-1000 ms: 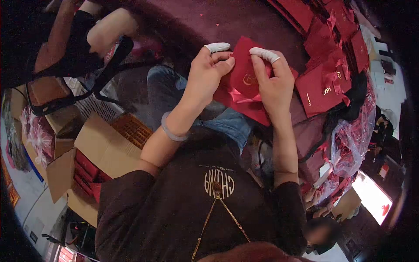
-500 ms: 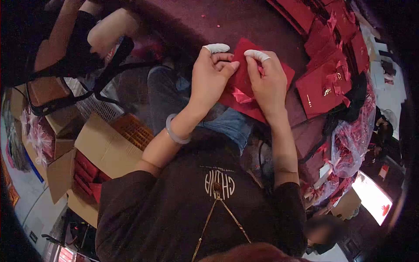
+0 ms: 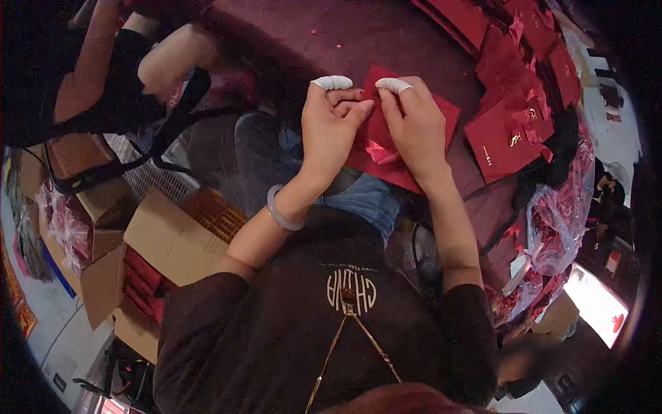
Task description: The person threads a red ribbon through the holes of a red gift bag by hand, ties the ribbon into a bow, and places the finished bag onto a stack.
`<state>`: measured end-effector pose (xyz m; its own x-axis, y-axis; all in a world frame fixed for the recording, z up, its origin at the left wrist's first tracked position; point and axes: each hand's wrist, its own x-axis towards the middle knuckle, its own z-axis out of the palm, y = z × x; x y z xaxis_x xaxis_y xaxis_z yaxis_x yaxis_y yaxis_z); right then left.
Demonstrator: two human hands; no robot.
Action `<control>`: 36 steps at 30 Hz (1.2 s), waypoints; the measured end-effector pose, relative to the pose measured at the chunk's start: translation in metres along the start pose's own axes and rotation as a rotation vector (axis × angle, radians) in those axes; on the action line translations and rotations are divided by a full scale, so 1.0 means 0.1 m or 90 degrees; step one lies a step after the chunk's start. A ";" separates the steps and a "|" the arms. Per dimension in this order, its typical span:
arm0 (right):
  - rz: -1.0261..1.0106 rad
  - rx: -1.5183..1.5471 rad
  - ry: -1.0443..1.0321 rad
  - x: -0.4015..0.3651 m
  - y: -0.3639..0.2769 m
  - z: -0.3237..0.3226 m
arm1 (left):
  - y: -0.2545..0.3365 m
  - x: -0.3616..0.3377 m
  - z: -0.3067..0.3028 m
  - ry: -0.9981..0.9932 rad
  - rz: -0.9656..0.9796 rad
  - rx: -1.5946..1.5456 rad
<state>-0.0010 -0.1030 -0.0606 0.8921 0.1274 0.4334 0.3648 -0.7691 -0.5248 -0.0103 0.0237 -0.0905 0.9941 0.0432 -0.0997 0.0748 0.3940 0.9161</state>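
Observation:
A flat red paper piece [image 3: 434,134], possibly a gift bag or folder, lies over my lap at the table's edge. A shiny red ribbon [image 3: 380,153] shows on its face beside my right hand. My left hand [image 3: 325,131], with a white finger cot on its index finger, is at the piece's left side; its thumb and fingers are pinched together. My right hand [image 3: 419,134] lies over the middle of the piece, its cot-covered index finger and thumb closed near the upper edge. Whatever the fingertips pinch is too small to make out.
Finished-looking red pieces with bows and gold print [image 3: 510,138] are stacked at right on the dark red table [image 3: 276,41]. Plastic wrapping [image 3: 562,207] hangs nearby. An open carton [image 3: 172,234] with red items stands at lower left. Another person's arm [image 3: 93,62] is at upper left.
Both hands stay pinched over the red piece. My right fingertips have shifted slightly left, closer to my left hand. The camera view has moved a little.

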 end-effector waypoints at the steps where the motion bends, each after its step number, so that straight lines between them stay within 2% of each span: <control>1: -0.026 -0.002 -0.006 0.00 -0.01 -0.02 | 0.00 0.00 0.00 0.009 0.003 -0.009; 3: -0.047 -0.003 -0.002 0.01 0.00 -0.05 | 0.01 -0.03 0.00 0.010 0.007 -0.011; 5: 0.053 0.181 -0.102 0.06 0.09 -0.12 | 0.03 -0.05 0.00 0.016 -0.023 -0.051; 6: 0.080 0.220 -0.113 0.07 0.11 -0.12 | 0.02 -0.05 0.02 0.025 -0.005 -0.049; 7: 0.084 0.221 -0.104 0.06 0.10 -0.12 | 0.00 -0.06 0.02 0.016 -0.005 -0.044; 9: 0.009 0.151 -0.096 0.05 0.09 -0.11 | -0.04 -0.07 0.02 0.025 0.044 -0.058; 10: -0.020 0.109 -0.104 0.03 0.10 -0.11 | 0.00 -0.11 0.04 0.039 0.016 -0.021; 14: -0.033 0.104 -0.048 -0.02 0.06 -0.08 | 0.03 -0.13 0.05 0.038 0.077 0.100; 16: 0.143 0.256 -0.026 0.00 0.06 -0.09 | 0.09 -0.15 0.07 0.024 0.095 0.105; 17: 0.149 0.259 -0.003 0.01 0.10 -0.12 | 0.12 -0.15 0.07 0.016 0.094 0.113; 19: 0.195 0.273 -0.091 0.00 0.14 -0.25 | 0.19 -0.16 0.01 -0.075 0.160 0.231; 20: 0.194 0.262 -0.094 -0.01 0.15 -0.26 | 0.21 -0.13 -0.03 -0.102 0.158 0.262; 22: 0.169 0.237 -0.072 -0.04 0.17 -0.25 | 0.17 -0.05 0.00 -0.136 0.168 0.178; 23: 0.135 0.202 -0.055 -0.05 0.20 -0.24 | 0.14 -0.02 0.00 -0.130 0.107 0.183; 24: 0.128 0.228 -0.065 -0.07 0.25 -0.21 | 0.13 -0.01 0.02 -0.135 0.104 0.191; 28: 0.124 0.189 -0.088 -0.10 0.27 -0.16 | 0.04 0.01 0.09 -0.095 0.145 0.235; 30: 0.109 0.160 -0.093 -0.10 0.25 -0.18 | 0.06 0.02 0.09 -0.074 0.156 0.340; 31: 0.114 0.162 -0.091 -0.11 0.29 -0.17 | 0.12 0.00 0.11 -0.061 0.173 0.429; 33: 0.148 0.296 -0.114 -0.12 0.38 -0.14 | 0.11 0.00 0.08 -0.063 0.184 0.439; 34: 0.221 0.303 -0.137 -0.09 0.34 -0.20 | 0.09 0.01 0.07 -0.062 0.197 0.446; 36: 0.263 0.363 -0.144 -0.06 0.34 -0.21 | 0.09 0.02 0.06 -0.069 0.185 0.481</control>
<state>0.0003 -0.1437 -0.0656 0.9974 0.0710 -0.0109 0.0143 -0.3449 -0.9385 -0.0069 0.0223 -0.0801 0.9813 -0.0551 0.1842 -0.1918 -0.3458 0.9185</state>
